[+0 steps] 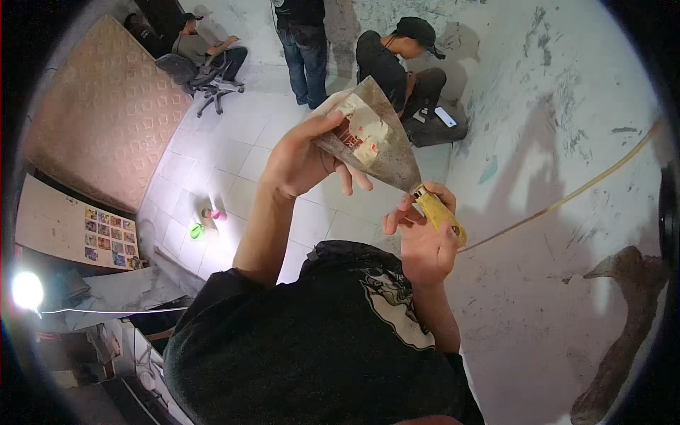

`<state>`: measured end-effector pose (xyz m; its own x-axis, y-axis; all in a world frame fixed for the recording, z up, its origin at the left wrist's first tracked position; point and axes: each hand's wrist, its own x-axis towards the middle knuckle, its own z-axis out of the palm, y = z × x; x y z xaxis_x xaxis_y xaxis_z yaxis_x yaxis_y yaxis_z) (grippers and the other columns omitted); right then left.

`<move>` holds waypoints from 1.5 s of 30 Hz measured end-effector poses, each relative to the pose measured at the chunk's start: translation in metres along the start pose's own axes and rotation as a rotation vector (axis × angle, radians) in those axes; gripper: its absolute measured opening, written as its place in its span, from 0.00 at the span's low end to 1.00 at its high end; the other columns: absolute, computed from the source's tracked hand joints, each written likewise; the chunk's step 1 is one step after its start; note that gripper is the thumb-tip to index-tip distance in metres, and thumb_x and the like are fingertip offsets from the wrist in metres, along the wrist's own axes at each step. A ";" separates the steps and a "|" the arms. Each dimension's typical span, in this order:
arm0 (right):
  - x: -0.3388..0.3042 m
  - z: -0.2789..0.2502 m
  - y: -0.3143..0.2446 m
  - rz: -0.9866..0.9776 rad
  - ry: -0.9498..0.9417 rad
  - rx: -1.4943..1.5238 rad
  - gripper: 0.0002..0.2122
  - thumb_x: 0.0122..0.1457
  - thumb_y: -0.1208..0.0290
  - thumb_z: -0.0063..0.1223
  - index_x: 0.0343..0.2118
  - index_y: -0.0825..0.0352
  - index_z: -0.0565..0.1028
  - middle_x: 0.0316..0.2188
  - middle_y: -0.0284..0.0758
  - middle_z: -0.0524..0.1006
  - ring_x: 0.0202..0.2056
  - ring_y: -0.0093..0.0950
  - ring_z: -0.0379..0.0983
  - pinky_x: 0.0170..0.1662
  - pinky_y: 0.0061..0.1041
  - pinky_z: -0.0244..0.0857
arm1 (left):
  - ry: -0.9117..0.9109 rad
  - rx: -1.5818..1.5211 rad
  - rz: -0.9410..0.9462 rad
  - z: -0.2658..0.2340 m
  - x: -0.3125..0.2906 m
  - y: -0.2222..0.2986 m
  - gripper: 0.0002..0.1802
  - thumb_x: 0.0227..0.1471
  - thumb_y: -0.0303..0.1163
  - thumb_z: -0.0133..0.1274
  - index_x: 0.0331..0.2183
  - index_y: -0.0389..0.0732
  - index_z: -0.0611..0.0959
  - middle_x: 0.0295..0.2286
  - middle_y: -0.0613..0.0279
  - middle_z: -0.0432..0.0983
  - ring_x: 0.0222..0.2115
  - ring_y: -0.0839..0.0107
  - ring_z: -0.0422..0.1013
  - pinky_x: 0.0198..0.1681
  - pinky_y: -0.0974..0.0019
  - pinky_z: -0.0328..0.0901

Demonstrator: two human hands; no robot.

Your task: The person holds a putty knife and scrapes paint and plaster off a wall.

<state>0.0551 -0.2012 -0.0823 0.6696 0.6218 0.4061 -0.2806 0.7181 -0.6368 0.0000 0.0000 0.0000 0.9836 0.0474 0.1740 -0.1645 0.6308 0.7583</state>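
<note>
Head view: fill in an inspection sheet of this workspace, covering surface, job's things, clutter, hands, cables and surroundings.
Surface: light tiled floor; scuffed white wall at the right.
Job's things: scraper with a wide, whitish-patched blade and yellow handle, held up off the floor.
Clutter: small green thing and pink thing on the floor, too small to identify.
Hands: left hand grips the blade; right hand holds the handle.
Cables: white cable by a lit bulb; yellowish line across the wall, perhaps a hose.
Surroundings: standing person; person on a wheeled chair; person seated low near a white phone.
</note>
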 end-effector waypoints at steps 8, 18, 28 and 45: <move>0.002 -0.004 0.001 -0.014 0.035 -0.059 0.24 0.58 0.51 0.35 0.51 0.64 0.58 0.35 0.40 0.68 0.29 0.33 0.66 0.37 0.36 0.59 | 0.061 0.181 0.079 -0.003 0.001 -0.003 0.28 0.54 0.28 0.41 0.56 0.37 0.55 0.35 0.44 0.73 0.22 0.47 0.75 0.15 0.59 0.70; 0.005 -0.005 0.005 -0.001 0.012 -0.060 0.23 0.59 0.50 0.35 0.50 0.63 0.59 0.32 0.39 0.67 0.27 0.33 0.65 0.35 0.35 0.59 | 0.083 0.184 0.066 -0.005 -0.003 -0.002 0.29 0.56 0.29 0.41 0.56 0.34 0.54 0.35 0.45 0.73 0.22 0.49 0.75 0.16 0.60 0.71; 0.009 -0.003 0.007 0.028 -0.008 -0.065 0.23 0.60 0.49 0.33 0.50 0.62 0.59 0.24 0.37 0.66 0.23 0.29 0.63 0.32 0.33 0.58 | 0.081 0.183 0.082 -0.011 -0.009 0.000 0.29 0.56 0.30 0.42 0.57 0.36 0.54 0.37 0.44 0.73 0.23 0.49 0.75 0.16 0.60 0.71; 0.008 -0.002 -0.002 0.105 -0.054 -0.079 0.27 0.55 0.48 0.44 0.51 0.62 0.57 0.22 0.37 0.67 0.22 0.29 0.64 0.28 0.30 0.61 | 0.090 0.073 0.139 -0.015 -0.010 -0.007 0.28 0.55 0.27 0.41 0.57 0.35 0.55 0.41 0.45 0.70 0.31 0.51 0.74 0.23 0.51 0.73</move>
<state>0.0624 -0.1986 -0.0793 0.6006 0.7099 0.3679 -0.2912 0.6228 -0.7262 -0.0075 0.0070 -0.0161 0.9530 0.2018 0.2261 -0.3015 0.5552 0.7752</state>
